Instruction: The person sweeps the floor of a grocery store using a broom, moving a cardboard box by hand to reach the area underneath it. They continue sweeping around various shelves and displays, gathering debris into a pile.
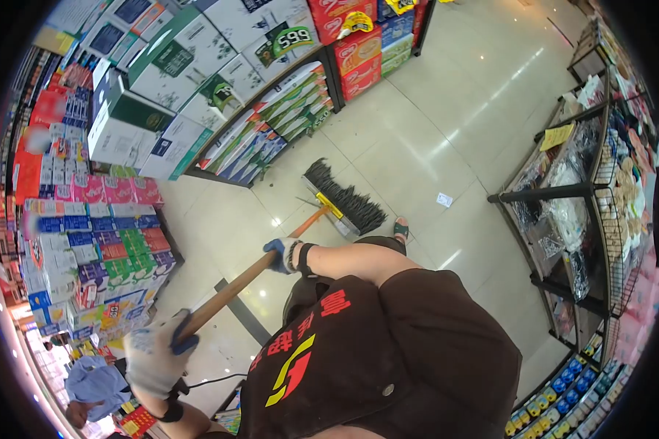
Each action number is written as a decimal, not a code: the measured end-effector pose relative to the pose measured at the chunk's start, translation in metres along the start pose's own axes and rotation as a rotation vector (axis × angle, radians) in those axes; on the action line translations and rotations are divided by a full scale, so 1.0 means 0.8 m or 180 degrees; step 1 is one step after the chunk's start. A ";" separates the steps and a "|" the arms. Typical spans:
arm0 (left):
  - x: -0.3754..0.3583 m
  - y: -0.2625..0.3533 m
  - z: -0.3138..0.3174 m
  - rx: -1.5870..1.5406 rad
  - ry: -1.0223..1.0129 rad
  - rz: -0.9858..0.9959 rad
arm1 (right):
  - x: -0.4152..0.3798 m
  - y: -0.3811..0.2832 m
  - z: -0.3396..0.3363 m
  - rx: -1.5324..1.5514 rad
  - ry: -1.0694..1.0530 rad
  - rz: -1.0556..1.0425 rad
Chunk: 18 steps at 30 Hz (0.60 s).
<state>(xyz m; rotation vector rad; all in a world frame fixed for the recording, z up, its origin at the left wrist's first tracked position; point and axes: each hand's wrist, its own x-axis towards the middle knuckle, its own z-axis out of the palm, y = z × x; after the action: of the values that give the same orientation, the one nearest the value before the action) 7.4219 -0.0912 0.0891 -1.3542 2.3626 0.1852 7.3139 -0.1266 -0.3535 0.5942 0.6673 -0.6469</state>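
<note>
A push broom with a long wooden handle [245,279] slants across the view. Its black bristle head [344,201] rests on the tiled floor, with a yellow label and an orange socket at the joint. My left hand [157,353], in a white and blue work glove, is closed around the upper handle. Lower down, my right hand [280,256], gloved the same way, wraps the shaft. Both wrists have black bands. A dark apron [322,351] with red and yellow print covers my front, and a sandalled foot [400,230] shows beside the broom head.
Stacked boxed goods [176,66] stand on shelving beyond the broom. Packaged tissue stacks [117,256] rise at left. A wire-sided rack [564,197] holds bagged goods at right. A small white paper [444,199] lies on the floor. Another person [99,384] is at lower left.
</note>
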 end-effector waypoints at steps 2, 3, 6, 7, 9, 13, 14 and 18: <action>-0.028 -0.021 -0.017 -0.0019 0.0571 0.0346 | -0.020 0.022 0.038 -0.0141 0.0100 -0.0101; -0.039 -0.028 -0.030 -0.0023 0.0588 0.0339 | -0.045 0.030 0.058 -0.0160 0.0141 -0.0165; -0.056 -0.046 -0.044 -0.0373 0.0201 -0.0175 | -0.081 0.031 0.090 -0.0134 0.0060 -0.0300; -0.060 -0.054 -0.039 -0.0540 0.0594 -0.0036 | -0.087 0.025 0.093 -0.0123 -0.0003 -0.0365; -0.059 -0.057 -0.038 -0.1021 0.0995 -0.0110 | -0.109 0.009 0.099 -0.0063 -0.0052 -0.0507; -0.018 -0.029 -0.058 -0.1136 0.0558 -0.0419 | -0.136 -0.061 0.084 -0.0167 -0.0248 -0.0715; -0.002 -0.018 -0.059 -0.1135 0.0563 -0.0462 | -0.161 -0.082 0.079 -0.0151 -0.0363 -0.0919; 0.090 0.042 -0.061 -0.1092 0.0693 0.0087 | -0.179 -0.209 0.027 0.0172 -0.0589 -0.1267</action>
<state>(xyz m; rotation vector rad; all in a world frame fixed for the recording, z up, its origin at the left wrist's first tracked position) 7.3475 -0.1460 0.1007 -1.5651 2.6198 0.4938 7.1166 -0.2010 -0.2851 0.4465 0.5994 -1.0807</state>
